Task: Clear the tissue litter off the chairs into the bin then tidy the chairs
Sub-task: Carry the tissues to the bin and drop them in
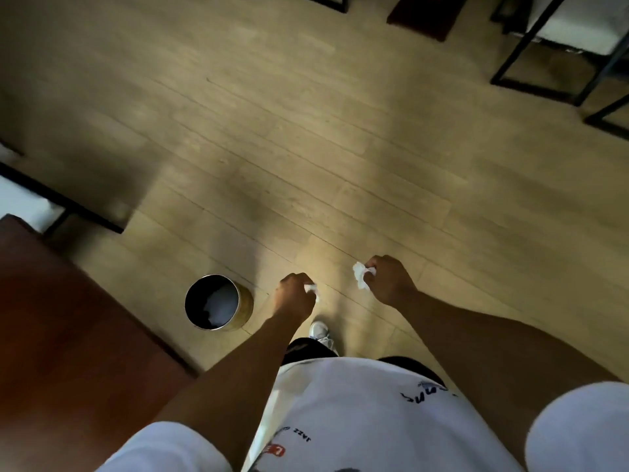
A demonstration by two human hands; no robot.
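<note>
The left hand [295,294] has its fingers curled around a small tissue [311,289], and the right hand [388,279] pinches a larger crumpled tissue [360,274] in curled fingers. Both are held above the wood floor [306,148], apart from each other. The bin [218,302] stands on the floor just left of the left hand, with white paper inside, beside a reddish surface [68,318]. Chairs [578,35] with black frames stand at the floor's far right corner
</note>
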